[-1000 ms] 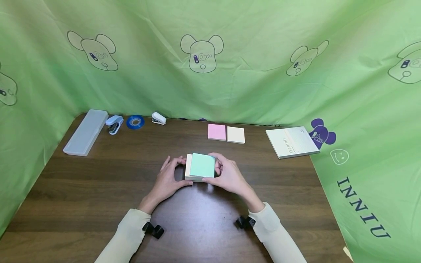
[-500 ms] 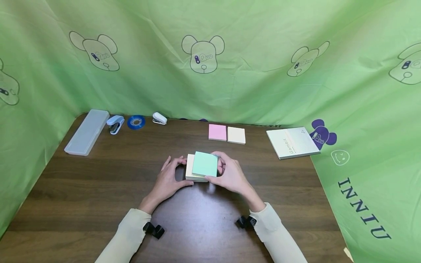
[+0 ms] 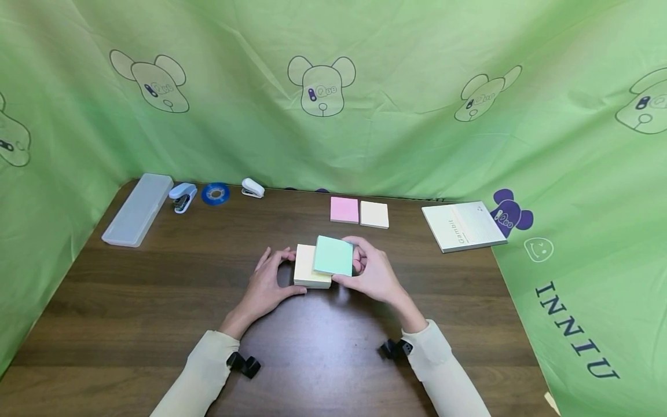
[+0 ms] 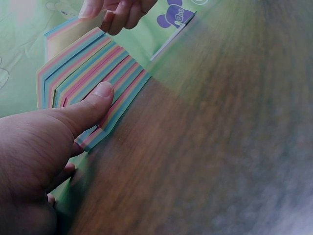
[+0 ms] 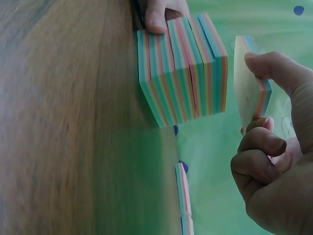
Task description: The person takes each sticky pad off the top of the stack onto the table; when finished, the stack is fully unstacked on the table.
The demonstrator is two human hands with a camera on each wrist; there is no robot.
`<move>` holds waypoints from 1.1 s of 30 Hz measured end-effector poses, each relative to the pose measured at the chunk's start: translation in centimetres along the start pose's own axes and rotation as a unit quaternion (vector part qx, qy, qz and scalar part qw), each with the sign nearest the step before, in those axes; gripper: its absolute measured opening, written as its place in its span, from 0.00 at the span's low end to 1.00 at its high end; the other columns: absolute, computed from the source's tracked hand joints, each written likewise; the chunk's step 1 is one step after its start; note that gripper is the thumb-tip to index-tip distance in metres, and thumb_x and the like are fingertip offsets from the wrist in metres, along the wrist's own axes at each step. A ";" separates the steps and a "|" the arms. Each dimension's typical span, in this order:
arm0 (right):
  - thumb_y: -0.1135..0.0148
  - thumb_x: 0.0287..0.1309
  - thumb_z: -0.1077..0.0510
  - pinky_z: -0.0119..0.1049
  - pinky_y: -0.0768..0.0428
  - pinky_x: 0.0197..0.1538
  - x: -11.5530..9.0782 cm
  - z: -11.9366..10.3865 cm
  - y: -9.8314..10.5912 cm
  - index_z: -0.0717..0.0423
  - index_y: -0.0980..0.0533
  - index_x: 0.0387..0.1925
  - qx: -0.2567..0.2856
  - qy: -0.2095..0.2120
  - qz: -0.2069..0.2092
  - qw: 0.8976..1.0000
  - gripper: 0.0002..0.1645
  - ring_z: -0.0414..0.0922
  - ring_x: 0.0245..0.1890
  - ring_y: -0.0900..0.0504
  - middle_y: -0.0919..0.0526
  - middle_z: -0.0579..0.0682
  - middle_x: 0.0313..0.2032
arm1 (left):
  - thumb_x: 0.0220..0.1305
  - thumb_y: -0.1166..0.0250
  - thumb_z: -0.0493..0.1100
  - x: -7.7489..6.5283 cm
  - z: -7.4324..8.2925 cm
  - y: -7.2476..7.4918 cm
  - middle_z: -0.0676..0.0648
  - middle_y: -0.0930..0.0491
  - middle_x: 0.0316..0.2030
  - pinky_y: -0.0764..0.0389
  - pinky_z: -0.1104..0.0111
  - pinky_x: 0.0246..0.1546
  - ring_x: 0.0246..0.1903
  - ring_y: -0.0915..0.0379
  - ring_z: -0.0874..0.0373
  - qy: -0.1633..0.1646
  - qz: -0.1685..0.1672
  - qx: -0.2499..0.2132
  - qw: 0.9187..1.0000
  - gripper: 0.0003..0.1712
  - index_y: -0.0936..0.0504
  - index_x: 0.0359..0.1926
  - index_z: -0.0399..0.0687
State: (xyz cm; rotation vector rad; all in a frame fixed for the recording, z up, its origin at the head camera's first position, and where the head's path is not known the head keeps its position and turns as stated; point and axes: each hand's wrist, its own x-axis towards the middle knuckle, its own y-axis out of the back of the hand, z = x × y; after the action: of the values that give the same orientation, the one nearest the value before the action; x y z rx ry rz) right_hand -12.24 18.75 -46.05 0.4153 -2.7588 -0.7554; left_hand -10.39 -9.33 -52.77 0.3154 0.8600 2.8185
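Observation:
My left hand (image 3: 264, 285) holds a stack of sticky note pads (image 3: 304, 265) at its left side, thumb along the near face. The stack's top is cream, and its sides show multicoloured stripes in the left wrist view. Between thumb and fingers, my right hand (image 3: 376, 273) pinches a sticky note pad (image 3: 333, 255) with a mint-green top. That pad is raised above the stack and shifted to the right, still overlapping it from above. In the right wrist view a gap separates the held pad (image 5: 246, 81) from the striped stack (image 5: 183, 81).
Toward the back of the wooden table (image 3: 130, 301) lie a pink pad (image 3: 344, 209) and a cream pad (image 3: 374, 215), side by side. A Gambit notebook (image 3: 464, 226) lies right. At left are a plastic case (image 3: 138, 209), blue stapler (image 3: 182, 197), blue tape roll (image 3: 215, 194) and white stapler (image 3: 252, 187).
My right hand has lifted the mint-green-topped pad off the stack and moved it right and slightly away from me, uncovering more of the cream top. My left hand stays on the stack.

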 end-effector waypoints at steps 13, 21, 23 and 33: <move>0.10 0.47 0.65 0.25 0.32 0.31 0.0 1.7 2.4 0.58 0.22 0.66 0.017 -0.012 0.026 0.999 0.45 0.38 0.25 0.31 0.29 0.53 0.29 | 0.52 0.08 0.45 -0.1 -0.2 0.0 0.37 0.17 0.67 0.56 0.46 0.89 0.78 0.31 0.40 -0.006 0.004 -0.003 1.000 0.43 0.22 0.62 0.38; 0.10 0.46 0.65 0.24 0.33 0.30 -0.2 2.8 4.1 0.58 0.21 0.65 0.005 -0.020 0.043 0.999 0.43 0.37 0.25 0.32 0.29 0.52 0.28 | 0.51 0.08 0.45 -0.1 -0.1 0.0 0.37 0.18 0.68 0.56 0.46 0.89 0.78 0.30 0.41 -0.005 0.002 -0.003 1.000 0.43 0.22 0.62 0.38; 0.10 0.47 0.65 0.24 0.33 0.30 -0.2 3.0 4.4 0.58 0.21 0.66 0.008 -0.026 0.045 0.999 0.44 0.37 0.25 0.32 0.29 0.52 0.29 | 0.51 0.08 0.45 -0.1 -0.1 -0.1 0.37 0.19 0.69 0.56 0.47 0.89 0.78 0.30 0.41 -0.006 0.001 -0.004 1.000 0.43 0.22 0.62 0.38; 0.11 0.47 0.69 0.23 0.32 0.30 -0.2 4.5 6.6 0.61 0.23 0.70 0.012 -0.055 0.073 0.996 0.47 0.37 0.26 0.32 0.28 0.55 0.32 | 0.52 0.09 0.45 -0.1 -0.1 -0.1 0.37 0.19 0.69 0.56 0.46 0.89 0.79 0.31 0.40 -0.003 0.001 0.000 1.000 0.43 0.23 0.63 0.38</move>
State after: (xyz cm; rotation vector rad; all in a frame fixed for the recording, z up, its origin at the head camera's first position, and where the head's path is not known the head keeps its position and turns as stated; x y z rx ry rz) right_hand -14.80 26.34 -46.37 0.1797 -2.8645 -0.7312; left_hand -10.33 -9.35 -52.92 0.3233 0.8587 2.8173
